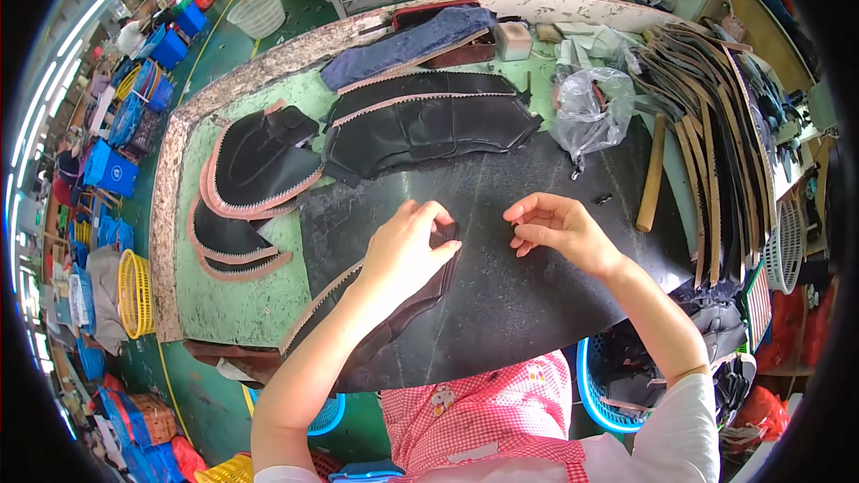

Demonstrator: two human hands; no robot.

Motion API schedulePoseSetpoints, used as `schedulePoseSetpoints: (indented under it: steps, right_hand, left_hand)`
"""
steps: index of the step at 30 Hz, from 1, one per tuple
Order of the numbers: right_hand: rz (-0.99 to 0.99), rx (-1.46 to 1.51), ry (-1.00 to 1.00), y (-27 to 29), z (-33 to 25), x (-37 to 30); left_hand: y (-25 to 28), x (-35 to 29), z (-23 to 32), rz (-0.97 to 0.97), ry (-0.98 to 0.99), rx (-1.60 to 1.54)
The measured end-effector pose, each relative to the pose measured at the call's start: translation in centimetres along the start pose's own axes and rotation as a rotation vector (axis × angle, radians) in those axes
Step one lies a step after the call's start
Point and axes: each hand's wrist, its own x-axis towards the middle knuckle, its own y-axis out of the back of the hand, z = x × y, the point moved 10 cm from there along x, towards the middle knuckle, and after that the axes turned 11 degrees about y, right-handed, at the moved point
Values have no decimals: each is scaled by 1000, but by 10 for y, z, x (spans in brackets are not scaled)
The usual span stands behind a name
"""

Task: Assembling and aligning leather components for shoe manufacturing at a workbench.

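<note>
Tabletop [233, 313]: pale green; border [165, 241]: mottled white and brown. Mat [510, 304]: black, with pale streaks. Curved pieces [259, 161]: black, with pinkish-tan edges. Long panels [429, 125]: black, with a pinkish-tan edge. Held panel [416, 300]: dark, with a pale tan edge. Fabric piece [403, 46]: dark blue. Strips [716, 143]: black and tan. Rod [653, 174]: yellowish tan. Apron [483, 407]: red-and-white check. Sleeves [680, 429]: white. Tall basket [136, 295]: yellow. Floor [201, 385]: green, with yellow lines.

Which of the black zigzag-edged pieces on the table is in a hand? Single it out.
The black piece under the left forearm, its far end gripped by the left hand; neither hand touches the others on the table.
</note>
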Motion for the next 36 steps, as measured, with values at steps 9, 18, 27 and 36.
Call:
schedulePoseSetpoints:
  steps: [9,18,27,36]
  right_hand:
    - [-47,23,-15,-22,23,17]
    - [-41,-155,13,-33,18,46]
    - [-120,-243,-9,-41,9,56]
    - [-223,-334,-147,-52,9,64]
  left_hand:
    - [-13,-1,-30,-231,192,-459]
    - [-13,-5,-27,-216,184,-477]
    - [-11,-5,-28,-200,196,-421]
    - [-11,-6,-28,-254,253,-484]
